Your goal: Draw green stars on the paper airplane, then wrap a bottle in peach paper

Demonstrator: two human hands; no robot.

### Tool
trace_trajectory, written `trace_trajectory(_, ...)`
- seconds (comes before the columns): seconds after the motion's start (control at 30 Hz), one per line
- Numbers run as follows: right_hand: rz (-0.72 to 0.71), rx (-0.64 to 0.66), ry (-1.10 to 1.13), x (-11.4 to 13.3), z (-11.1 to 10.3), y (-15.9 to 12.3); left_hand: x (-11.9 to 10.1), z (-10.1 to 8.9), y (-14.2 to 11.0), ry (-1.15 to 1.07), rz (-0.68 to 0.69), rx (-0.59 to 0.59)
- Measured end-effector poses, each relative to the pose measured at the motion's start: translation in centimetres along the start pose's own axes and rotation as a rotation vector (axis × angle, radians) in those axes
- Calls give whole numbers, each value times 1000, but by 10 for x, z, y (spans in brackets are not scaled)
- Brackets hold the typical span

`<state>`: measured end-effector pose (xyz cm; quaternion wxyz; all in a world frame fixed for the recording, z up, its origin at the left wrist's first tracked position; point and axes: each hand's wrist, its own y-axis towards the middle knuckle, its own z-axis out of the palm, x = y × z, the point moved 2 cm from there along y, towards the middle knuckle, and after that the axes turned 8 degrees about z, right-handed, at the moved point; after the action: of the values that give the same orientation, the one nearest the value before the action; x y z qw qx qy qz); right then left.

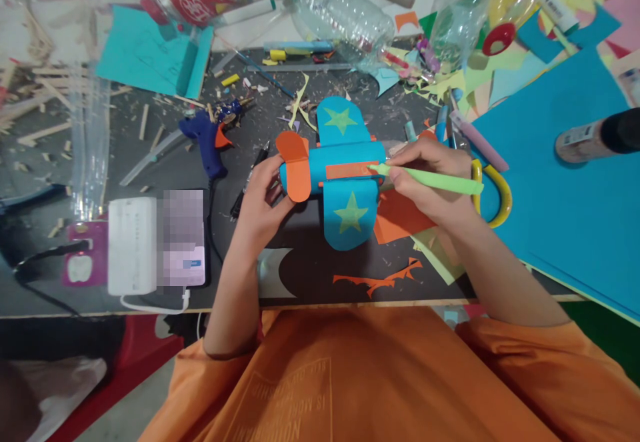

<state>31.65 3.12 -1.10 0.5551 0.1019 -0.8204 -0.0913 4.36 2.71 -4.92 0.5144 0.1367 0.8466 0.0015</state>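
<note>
A blue paper toy plane (317, 157) lies across the dark table in front of me, with yellow stars on its wings and an orange propeller (299, 170) at its left end. My left hand (265, 195) has its fingers closed around that left end, beside the propeller. In my right hand (431, 172) is a light green marker (440, 181), pinched between thumb and fingers. The marker's tip touches the right part of an orange strip (345, 171) along the plane's body. Under my right hand lies an orange paper sheet (400, 217), partly covered.
A blue glue gun (205, 142), a phone (184, 239) and a white power bank (133, 245) lie to the left. Plastic bottles (340, 12) and paper scraps crowd the back. Yellow-handled scissors (503, 195), blue sheets (575, 222) and a dark-capped bottle (583, 143) are on the right.
</note>
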Motion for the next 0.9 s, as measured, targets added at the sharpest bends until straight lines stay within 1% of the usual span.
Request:
trace_trajectory(0.23,-12,58,-10,2,-1,1,0,0,0,14,-5,-16)
trace_trajectory(0.37,9,97,-9,2,-2,1,-1,-1,1,9,-1,-11)
trace_trajectory(0.63,-31,1,54,2,0,-1,0,-1,0,-11,8,-4)
trace_trajectory(0.7,-36,1,38,3,0,-1,1,0,0,1,10,-4)
trace_trajectory(0.9,-42,54,-14,3,-1,0,2,0,0,5,13,-5)
